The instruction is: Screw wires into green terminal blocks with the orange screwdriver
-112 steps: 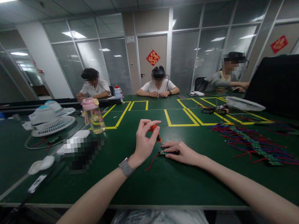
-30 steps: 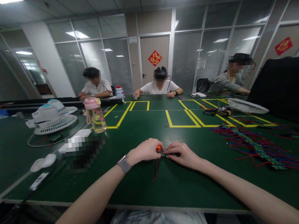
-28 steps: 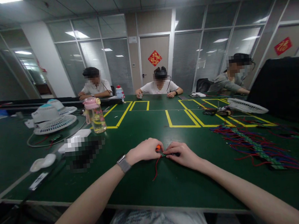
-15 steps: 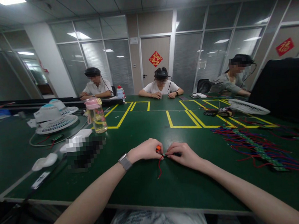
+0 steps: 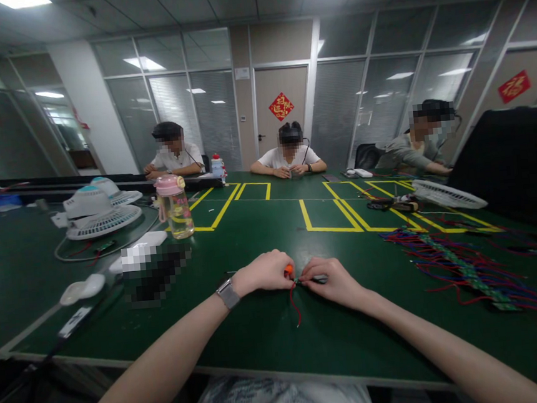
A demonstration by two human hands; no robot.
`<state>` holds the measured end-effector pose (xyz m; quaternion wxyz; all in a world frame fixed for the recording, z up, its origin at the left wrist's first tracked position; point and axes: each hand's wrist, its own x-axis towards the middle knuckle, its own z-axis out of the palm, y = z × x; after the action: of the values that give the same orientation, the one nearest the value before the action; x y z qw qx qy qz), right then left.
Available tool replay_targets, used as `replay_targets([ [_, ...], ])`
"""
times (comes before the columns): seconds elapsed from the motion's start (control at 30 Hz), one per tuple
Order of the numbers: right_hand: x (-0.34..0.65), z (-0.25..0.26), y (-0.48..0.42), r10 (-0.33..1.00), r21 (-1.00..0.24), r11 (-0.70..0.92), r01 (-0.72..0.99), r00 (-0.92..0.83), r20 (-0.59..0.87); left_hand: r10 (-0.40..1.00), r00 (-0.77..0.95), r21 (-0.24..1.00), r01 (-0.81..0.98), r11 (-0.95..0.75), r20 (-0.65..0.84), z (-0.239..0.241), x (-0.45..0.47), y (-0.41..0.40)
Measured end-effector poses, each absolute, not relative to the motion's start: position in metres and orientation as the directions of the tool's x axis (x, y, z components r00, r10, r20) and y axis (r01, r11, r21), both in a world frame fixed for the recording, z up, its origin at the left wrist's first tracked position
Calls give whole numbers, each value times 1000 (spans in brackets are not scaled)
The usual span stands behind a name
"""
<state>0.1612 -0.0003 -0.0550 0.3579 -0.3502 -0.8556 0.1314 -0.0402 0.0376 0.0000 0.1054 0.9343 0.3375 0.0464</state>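
My left hand (image 5: 263,272) is closed round a small orange-handled screwdriver (image 5: 288,269), of which only the orange end shows. My right hand (image 5: 329,279) pinches a small part with a dark piece (image 5: 318,278) against the green table (image 5: 270,333). The two hands meet over it, and a red wire (image 5: 294,299) hangs from the part toward me. A grey watch (image 5: 228,293) sits on my left wrist.
A heap of red and blue wires with green boards (image 5: 462,266) lies to the right. White fan parts (image 5: 100,213) and a pink-lidded bottle (image 5: 174,206) stand at the left. Three people sit at the far side. A dark chair back (image 5: 514,161) rises at the right.
My left hand has come down from a raised grip on the screwdriver to rest beside my right hand. The red wire has swung from the left to hang toward me.
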Motion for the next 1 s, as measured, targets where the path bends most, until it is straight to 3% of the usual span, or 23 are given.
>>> replay_targets([
  [0.37,160,-52,-2,780,-596,625,504,-441,445,621,783,232,601,-765,17,-1,-41,39],
  [0.63,166,-48,2,856,-758,513,403,-314,412,641,768,215,627,-749,-7,5,-41,35],
  [1.0,160,-53,-2,839,-743,540,395,-326,437,650,760,248,632,-734,-11,2,-42,36],
])
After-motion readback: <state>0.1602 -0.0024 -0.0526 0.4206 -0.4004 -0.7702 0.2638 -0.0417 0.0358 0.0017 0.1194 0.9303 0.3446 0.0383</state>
